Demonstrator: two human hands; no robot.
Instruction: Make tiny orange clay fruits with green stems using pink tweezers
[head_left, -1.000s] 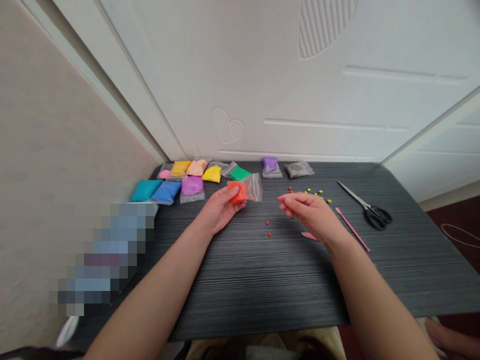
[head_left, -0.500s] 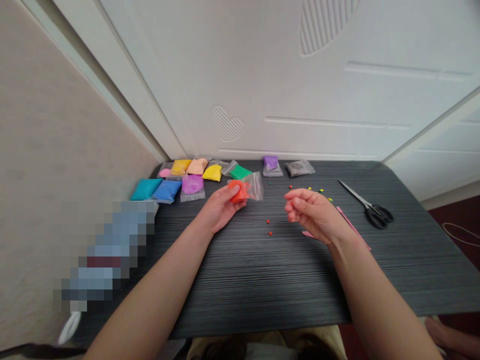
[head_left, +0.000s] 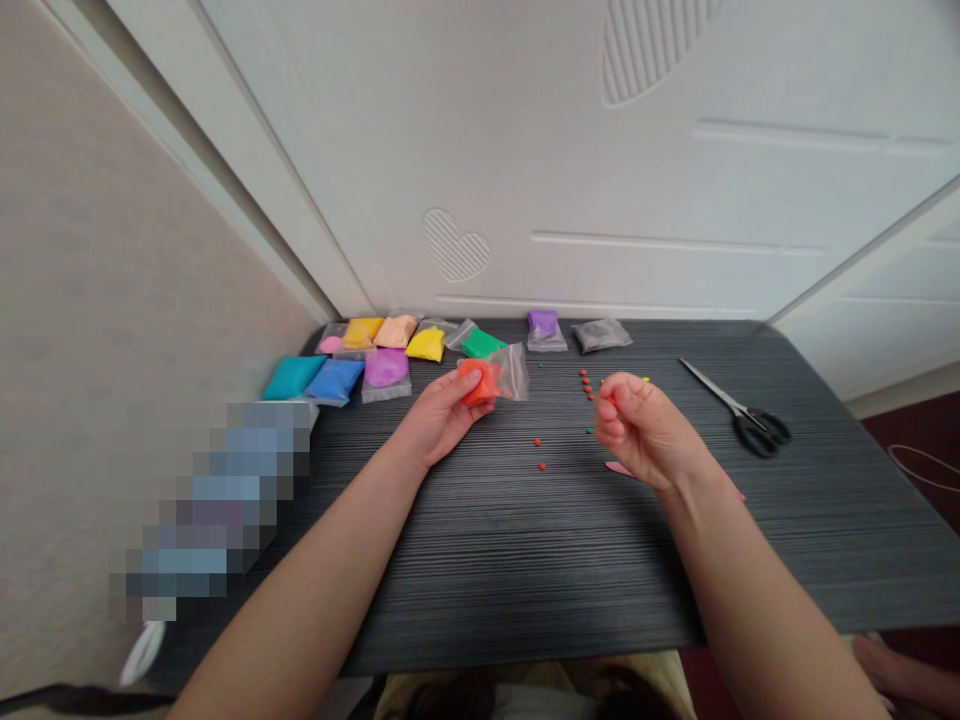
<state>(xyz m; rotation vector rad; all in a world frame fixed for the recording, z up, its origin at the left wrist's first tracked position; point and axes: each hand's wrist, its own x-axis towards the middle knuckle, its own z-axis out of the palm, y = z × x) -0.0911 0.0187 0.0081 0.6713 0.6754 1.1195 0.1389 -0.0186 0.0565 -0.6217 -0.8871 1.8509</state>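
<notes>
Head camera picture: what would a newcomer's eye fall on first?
Probably the bright orange lump in a clear plastic bag, held in the left hand near the middle. Next come the colourful plastic packets clustered at the back left of the dark table, and the black-handled metal scissors on its right.

The table (head_left: 465, 560) is dark gray with thin stripes. Little bags lie at the back. On the left are a teal bag (head_left: 294, 376), a blue bag (head_left: 335, 382) and a pinkish purple bag (head_left: 386, 370). Behind them are a pink bag (head_left: 331, 344), a golden bag (head_left: 364, 332) and a peach bag (head_left: 396, 330). Next come a yellow bag (head_left: 426, 344), a green bag (head_left: 481, 343), a purple bag (head_left: 543, 323) and a gray bag (head_left: 602, 335). Tiny orange dots (head_left: 537, 442) and green dots (head_left: 541, 365) sit near the middle. Black-handled scissors (head_left: 759, 432) lie on the right. A flat pink tool (head_left: 619, 468) is partly hidden.
</notes>
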